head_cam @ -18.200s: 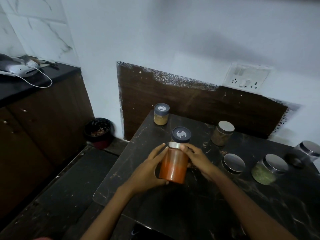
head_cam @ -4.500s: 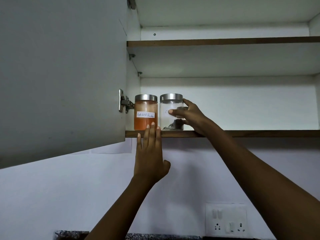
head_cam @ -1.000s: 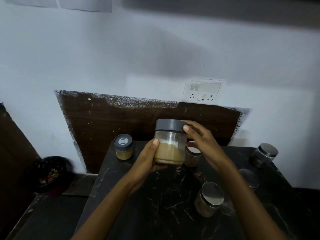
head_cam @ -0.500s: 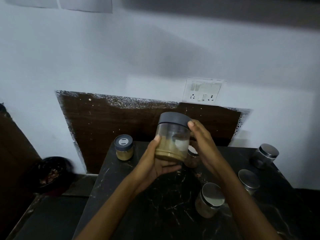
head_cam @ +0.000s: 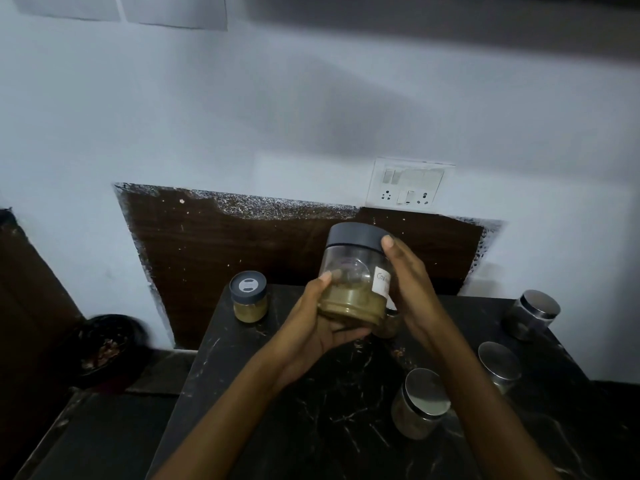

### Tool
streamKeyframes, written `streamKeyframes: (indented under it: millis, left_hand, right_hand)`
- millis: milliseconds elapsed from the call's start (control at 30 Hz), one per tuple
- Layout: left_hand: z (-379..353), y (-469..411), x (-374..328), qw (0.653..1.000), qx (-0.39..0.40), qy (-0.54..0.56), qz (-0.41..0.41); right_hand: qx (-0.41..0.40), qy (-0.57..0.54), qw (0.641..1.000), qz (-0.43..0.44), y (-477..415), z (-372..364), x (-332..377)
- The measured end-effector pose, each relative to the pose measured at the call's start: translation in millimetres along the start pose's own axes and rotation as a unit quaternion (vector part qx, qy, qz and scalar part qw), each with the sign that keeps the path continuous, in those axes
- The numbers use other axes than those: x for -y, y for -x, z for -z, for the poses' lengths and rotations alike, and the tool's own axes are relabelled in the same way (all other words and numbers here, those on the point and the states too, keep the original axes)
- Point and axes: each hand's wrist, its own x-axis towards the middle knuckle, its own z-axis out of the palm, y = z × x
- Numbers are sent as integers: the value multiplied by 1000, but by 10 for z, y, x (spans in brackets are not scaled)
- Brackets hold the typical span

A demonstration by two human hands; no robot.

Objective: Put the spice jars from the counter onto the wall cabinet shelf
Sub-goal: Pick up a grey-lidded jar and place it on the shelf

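A clear spice jar (head_cam: 355,275) with a dark grey lid is held in the air above the far part of the black marble counter (head_cam: 311,427), tilted a little, with olive-brown powder in its lower part. The left hand (head_cam: 311,327) cups it from below, fingers curled under the base and thumb against the left of the glass. The right hand (head_cam: 412,292) holds its right side, partly covering a white label, with one fingertip at the lid's edge. On the counter, a small grey-lidded jar (head_cam: 249,296) stands at the far left corner. Three steel-lidded jars stand to the right: one near (head_cam: 420,403), one in the middle (head_cam: 500,367) and one far right (head_cam: 531,315). A switch plate (head_cam: 410,183) sits on the wall above a brown panel (head_cam: 242,251).
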Motion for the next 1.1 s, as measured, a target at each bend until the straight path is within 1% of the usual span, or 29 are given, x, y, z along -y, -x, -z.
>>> streamKeyframes:
  millis: [67, 167, 267, 333, 400, 433, 467, 533, 567, 633, 733, 867, 1000, 1100]
  left_hand:
    - [4, -12, 3, 1000, -15, -20, -6]
    - [-40, -20, -5, 994, -74, -71, -47]
    - [-87, -19, 10, 989, -85, -105, -64]
    - [-87, -13, -3, 992, -73, -88, -63]
    - [-64, -8, -33, 997, -41, -46, -44]
    - [-58, -4, -49, 998, -30, -43, -34]
    - [-59, -1, -61, 997, -25, -67, -28]
    - [-93, -2, -84, 984, -29, -169, -36]
    - [-115, -10, -104, 974, -37, -215, -57]
    - [-164, -31, -185, 958, -42, -263, -105]
    - [-250, -57, -393, 941, -21, -306, -144]
    - [-373, -125, -723, 921, -22, -338, -195]
    - [-520, -230, -1070, 899, -25, -360, -249]
    - [-660, -323, -1379, 878, -30, -378, -291]
  right_hand:
    - [-15, -4, 1000, 2, 5, 6, 15]
    - [-64, 57, 996, 38, 2, -12, 11]
    - [-74, 90, 993, 37, -1, -37, 10]
    - [-54, 78, 995, 29, 10, -47, 35]
    - [-32, 39, 999, 11, 20, -29, 61]
    - [-26, 24, 999, -2, 22, -25, 76]
    - [-28, 19, 999, -11, 25, -22, 91]
    - [-47, 26, 999, -2, 14, -21, 128]
    - [-60, 30, 998, 8, 7, -21, 152]
    - [-77, 40, 996, 23, -17, -28, 234]
    - [-88, 53, 994, 46, -75, -32, 400]
    - [-94, 47, 993, 59, -198, -78, 681]
    - [-63, 63, 993, 81, -307, -125, 1067]
    - [-33, 109, 987, 116, -390, -154, 1424]
